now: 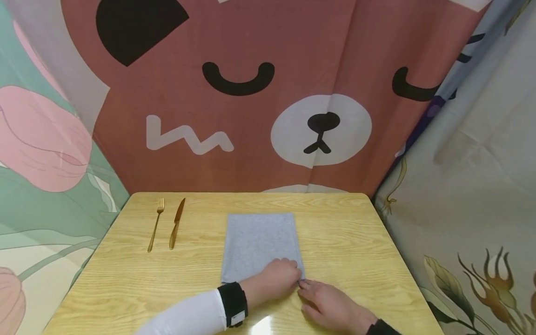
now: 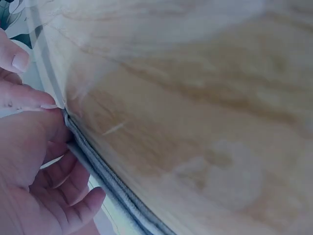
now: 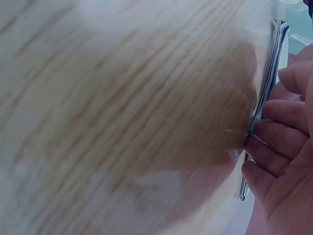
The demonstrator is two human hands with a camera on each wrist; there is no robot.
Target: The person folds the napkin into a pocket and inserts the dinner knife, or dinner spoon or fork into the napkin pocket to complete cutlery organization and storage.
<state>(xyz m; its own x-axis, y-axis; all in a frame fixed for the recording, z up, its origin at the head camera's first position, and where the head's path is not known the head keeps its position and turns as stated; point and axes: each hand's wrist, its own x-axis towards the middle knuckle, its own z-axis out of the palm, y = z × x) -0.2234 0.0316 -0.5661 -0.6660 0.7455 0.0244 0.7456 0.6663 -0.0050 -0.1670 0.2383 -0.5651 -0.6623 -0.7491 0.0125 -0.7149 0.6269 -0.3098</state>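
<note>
Partly over gray cloth point(image 1: 259, 242), left hand point(image 1: 277, 278) pinches its corner; right hand point(image 1: 332, 304) loosely touches it.

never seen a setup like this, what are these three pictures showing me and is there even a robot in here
No robot shows here: these are a person's two bare hands. The wide picture comes from a camera worn on the head, looking forward and down. The other two come from cameras on the left and right wrists, so they show each hand's fingers up close.

On the wooden table lies a folded grey cloth. To its left are a fork and a knife. A bear-print backdrop hangs behind.

The left hand and right hand meet at the cloth's near right corner, touching it. How firmly either one grips is hard to tell.
</note>
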